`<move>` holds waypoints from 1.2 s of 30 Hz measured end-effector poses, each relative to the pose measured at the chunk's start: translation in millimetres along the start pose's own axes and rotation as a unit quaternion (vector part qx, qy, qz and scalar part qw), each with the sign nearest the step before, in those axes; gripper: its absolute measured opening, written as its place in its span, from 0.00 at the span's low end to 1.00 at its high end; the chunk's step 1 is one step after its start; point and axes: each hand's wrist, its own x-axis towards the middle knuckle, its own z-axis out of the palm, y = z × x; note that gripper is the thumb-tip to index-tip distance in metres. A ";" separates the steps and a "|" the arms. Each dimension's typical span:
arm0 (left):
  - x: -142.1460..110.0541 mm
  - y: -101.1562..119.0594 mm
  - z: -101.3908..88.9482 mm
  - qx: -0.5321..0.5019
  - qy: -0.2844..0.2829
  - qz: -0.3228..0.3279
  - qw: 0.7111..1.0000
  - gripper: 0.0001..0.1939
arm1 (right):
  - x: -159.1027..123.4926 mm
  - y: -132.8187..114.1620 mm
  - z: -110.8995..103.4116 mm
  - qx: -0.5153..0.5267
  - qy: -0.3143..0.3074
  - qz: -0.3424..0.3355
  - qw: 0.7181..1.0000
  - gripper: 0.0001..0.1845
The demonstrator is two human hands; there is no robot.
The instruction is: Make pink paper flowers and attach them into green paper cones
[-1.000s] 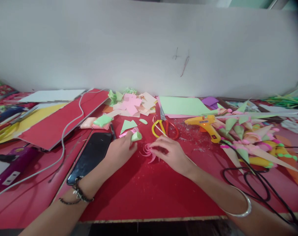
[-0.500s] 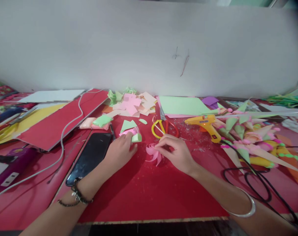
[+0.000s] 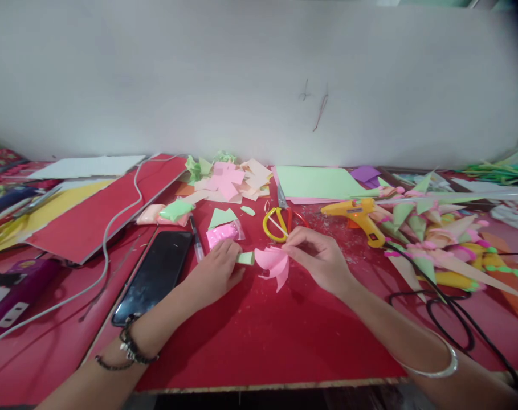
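My left hand [image 3: 216, 265] has its fingers closed around a small piece of rolled light-green paper [image 3: 245, 258], whose end pokes out toward the right. Between the thumb and fingertips of my right hand [image 3: 321, 256] is a pink paper flower [image 3: 273, 263], with curled, pointed petals hanging to the left. Just beyond the right fingers lie scissors [image 3: 276, 225] with yellow and red handles, a thin pale stick across them. Past the left knuckles sits a clear packet of bright pink material [image 3: 223, 232], beside a cut light-green paper piece [image 3: 221, 217].
A black phone [image 3: 156, 276] and a pen [image 3: 197, 239] lie by my left forearm. To the right are a yellow glue gun [image 3: 356, 215] with a black cord and a pile of paper flowers [image 3: 447, 245]. Paper scraps [image 3: 227, 181] and green sheets [image 3: 316, 182] line the wall.
The pink flower has turned and moved slightly right with my right hand, showing wider petals. My left hand has shifted a little nearer me, uncovering more of the pink packet and the pen.
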 end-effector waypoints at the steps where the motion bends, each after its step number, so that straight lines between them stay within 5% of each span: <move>1: 0.0 0.9 -0.9 0.001 -0.001 0.001 1.000 0.09 | -0.4 -0.1 -0.3 -0.005 -0.006 -0.004 1.000 0.05; 8: 0.2 11.3 -19.6 -0.039 -0.011 0.013 0.999 0.28 | -2.9 -2.6 1.2 -0.050 -0.043 -0.041 0.997 0.05; 13: -1.4 22.8 -34.6 -0.200 -0.030 0.035 0.979 0.34 | -6.9 -7.7 4.7 -0.053 -0.068 -0.076 0.993 0.05; 19: -2.7 26.6 -33.0 -0.379 -0.109 0.022 0.919 0.22 | -13.7 -16.5 9.7 -0.012 -0.100 -0.075 0.992 0.04; 23: -2.0 30.3 -28.5 -0.514 -0.190 -0.060 0.834 0.25 | -15.7 -19.8 14.8 0.047 -0.084 -0.043 0.994 0.04; 27: 0.8 30.4 -22.2 -0.686 -0.334 -0.083 0.641 0.35 | -18.8 -18.2 19.5 0.125 -0.098 -0.003 0.987 0.04; 29: 1.9 28.6 -21.0 -0.728 -0.372 -0.083 0.570 0.36 | -20.0 -16.9 20.6 0.168 -0.117 0.012 0.979 0.04; 32: 1.9 26.0 -22.4 -0.747 -0.374 -0.088 0.544 0.28 | -19.3 -16.2 20.2 0.151 -0.112 -0.006 0.982 0.04; 36: 0.6 25.4 -23.9 -0.738 -0.355 -0.092 0.566 0.19 | -16.1 -16.1 18.0 0.071 -0.101 -0.050 0.991 0.04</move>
